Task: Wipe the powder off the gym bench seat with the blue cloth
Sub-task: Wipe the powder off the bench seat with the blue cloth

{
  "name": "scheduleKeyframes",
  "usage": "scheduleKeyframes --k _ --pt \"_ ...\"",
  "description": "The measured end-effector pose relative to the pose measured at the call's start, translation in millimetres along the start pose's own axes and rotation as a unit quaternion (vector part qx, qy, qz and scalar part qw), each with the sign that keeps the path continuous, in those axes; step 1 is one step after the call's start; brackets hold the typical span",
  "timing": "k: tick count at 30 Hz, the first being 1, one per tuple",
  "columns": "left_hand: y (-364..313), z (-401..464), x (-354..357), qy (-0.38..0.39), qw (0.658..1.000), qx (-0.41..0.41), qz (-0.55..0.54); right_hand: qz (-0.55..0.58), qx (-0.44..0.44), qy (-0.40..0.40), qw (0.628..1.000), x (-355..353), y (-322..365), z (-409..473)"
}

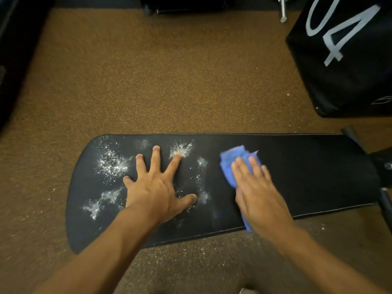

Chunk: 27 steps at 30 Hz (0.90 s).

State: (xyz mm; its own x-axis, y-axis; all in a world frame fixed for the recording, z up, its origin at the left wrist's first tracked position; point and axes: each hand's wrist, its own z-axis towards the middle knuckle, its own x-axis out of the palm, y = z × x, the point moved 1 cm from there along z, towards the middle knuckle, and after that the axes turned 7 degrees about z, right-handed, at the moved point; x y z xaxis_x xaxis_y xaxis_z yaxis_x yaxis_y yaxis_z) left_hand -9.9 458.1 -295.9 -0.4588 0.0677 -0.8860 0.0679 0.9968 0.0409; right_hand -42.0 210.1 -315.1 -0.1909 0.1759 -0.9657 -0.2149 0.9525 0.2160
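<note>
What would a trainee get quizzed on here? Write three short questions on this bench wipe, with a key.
1. True or false: the right hand presses the blue cloth flat on the bench seat.
2. Which holds most powder? A. the end by the left hand B. the end right of the cloth
3. Fill in: the black box on the floor is marked 0__.

Key: 1 true; 2 A; 3 4.

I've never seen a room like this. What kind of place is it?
Probably a gym. There's a long black padded bench seat dusted with white powder, speckled rubbery floor, and a big black box marked with numbers.
</note>
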Motion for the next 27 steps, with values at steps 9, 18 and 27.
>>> scheduleKeyframes --k 9,18,27 --pt "-2 0 -2 0.01 1.0 -0.003 0.005 0.026 -0.071 0.009 0.997 26 58 -51" --pt "-1 0 -1 0.011 1.0 0.005 0.004 0.049 0.039 -0.034 0.997 24 82 14" --pt "45 -18 -10 -0.039 0.997 0.067 0.01 0.055 0.114 -0.037 0.991 9 62 28"
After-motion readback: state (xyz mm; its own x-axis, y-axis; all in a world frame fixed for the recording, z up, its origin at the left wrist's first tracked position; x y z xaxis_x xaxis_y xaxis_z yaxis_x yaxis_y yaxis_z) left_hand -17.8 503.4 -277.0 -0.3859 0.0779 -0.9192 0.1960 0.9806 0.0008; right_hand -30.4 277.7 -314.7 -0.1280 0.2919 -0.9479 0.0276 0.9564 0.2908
